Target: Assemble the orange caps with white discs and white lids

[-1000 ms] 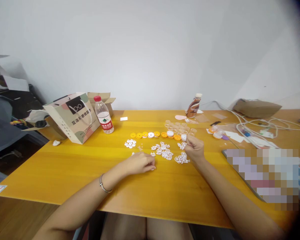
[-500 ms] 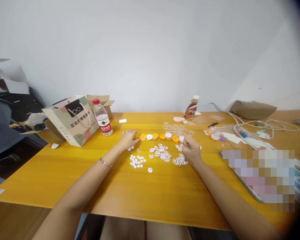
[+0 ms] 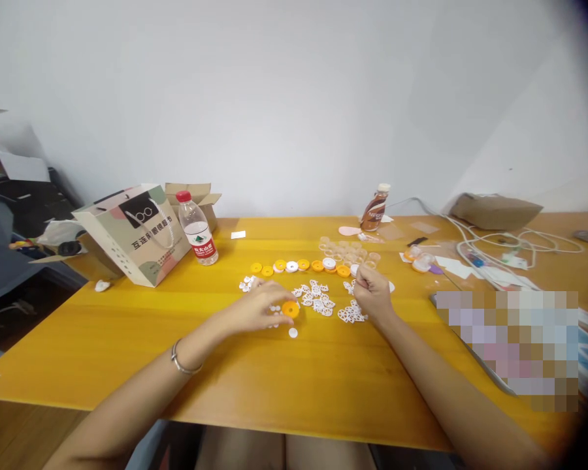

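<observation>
Over the worktop (image 3: 323, 385), left hand (image 3: 259, 305) pinches one orange disc (image 3: 290, 314). Right hand (image 3: 374, 296) fisted, any contents hidden. Two bottles (image 3: 204, 247) stand beyond.

I see a paper bag (image 3: 137, 241) beside a water bottle (image 3: 196, 238) on my left, and a drink bottle (image 3: 375, 210) and brown packet (image 3: 494, 211) on my right.

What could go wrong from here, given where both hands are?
The left hand grips the orange disc near its edge, so it might slip out. The loose white disc lies just beside that hand and could get knocked aside. The closed right hand is close to the white cutout pieces; a careless sweep might scatter them.
</observation>
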Available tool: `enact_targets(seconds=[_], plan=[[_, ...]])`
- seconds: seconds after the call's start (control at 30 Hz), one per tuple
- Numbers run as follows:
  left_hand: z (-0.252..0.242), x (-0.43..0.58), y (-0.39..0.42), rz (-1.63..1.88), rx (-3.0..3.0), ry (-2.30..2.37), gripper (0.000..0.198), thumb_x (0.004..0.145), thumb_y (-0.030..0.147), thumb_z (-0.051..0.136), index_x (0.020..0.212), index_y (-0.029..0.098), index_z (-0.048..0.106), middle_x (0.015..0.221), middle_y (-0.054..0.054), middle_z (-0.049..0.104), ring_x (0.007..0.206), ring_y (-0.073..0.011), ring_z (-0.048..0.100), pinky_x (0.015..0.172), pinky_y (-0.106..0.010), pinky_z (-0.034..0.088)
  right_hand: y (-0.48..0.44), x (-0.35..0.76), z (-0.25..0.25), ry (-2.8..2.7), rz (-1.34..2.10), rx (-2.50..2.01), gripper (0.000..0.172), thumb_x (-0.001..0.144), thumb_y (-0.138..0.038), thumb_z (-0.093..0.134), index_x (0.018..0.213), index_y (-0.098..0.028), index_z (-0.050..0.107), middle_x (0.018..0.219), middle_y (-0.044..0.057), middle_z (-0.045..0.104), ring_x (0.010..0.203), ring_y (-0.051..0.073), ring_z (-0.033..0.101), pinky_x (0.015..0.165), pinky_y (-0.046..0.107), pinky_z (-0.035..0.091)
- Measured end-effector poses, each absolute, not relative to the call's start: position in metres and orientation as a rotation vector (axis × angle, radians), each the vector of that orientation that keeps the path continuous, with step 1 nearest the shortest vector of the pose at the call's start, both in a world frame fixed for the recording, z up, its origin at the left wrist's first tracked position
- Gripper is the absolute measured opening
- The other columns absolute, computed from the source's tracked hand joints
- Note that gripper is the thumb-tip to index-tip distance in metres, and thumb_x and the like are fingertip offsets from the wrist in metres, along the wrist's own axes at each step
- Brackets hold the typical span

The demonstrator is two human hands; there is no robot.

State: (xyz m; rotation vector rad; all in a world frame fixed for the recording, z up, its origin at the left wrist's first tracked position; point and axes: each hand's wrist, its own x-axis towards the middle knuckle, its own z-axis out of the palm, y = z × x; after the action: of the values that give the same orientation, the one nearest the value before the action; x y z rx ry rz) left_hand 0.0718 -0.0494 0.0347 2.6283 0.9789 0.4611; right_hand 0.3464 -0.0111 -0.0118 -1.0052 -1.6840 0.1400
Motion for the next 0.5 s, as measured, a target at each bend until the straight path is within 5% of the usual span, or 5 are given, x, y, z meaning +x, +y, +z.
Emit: enact_targets(seconds=[0.33,0.5], plan=[[0.020,0.076,-0.064,0.439,2.606,0.902,0.055,0.066,0.055,0.060,0.112,0.026,0.050,0.108,-0.004,0.058,0.104,-0.0213,0.047,0.091,-0.035,0.027,-0.011,0.347,-0.012,-1.688,0.131,-1.018,0.026,0.051,-0.001,0.036,0.052,-0.021,0.020,0.052,-0.004,0.025,0.049,0.011,0.026,0.047,0.025,0.020],[0.016,0.052,-0.044,0.656,2.556,1.272,0.024,0.084,0.038,0.045,0.098,0.023,0.058,0.098,-0.004,0.061,0.094,-0.0190,0.051,0.085,-0.033,0.029,-0.013,0.343,-0.012,-1.701,0.149,-0.992,0.026,0.052,-0.001,0.036,0.052,-0.021,0.019,0.052,-0.004,0.025,0.049,0.011,0.026,0.047,0.025,0.020]])
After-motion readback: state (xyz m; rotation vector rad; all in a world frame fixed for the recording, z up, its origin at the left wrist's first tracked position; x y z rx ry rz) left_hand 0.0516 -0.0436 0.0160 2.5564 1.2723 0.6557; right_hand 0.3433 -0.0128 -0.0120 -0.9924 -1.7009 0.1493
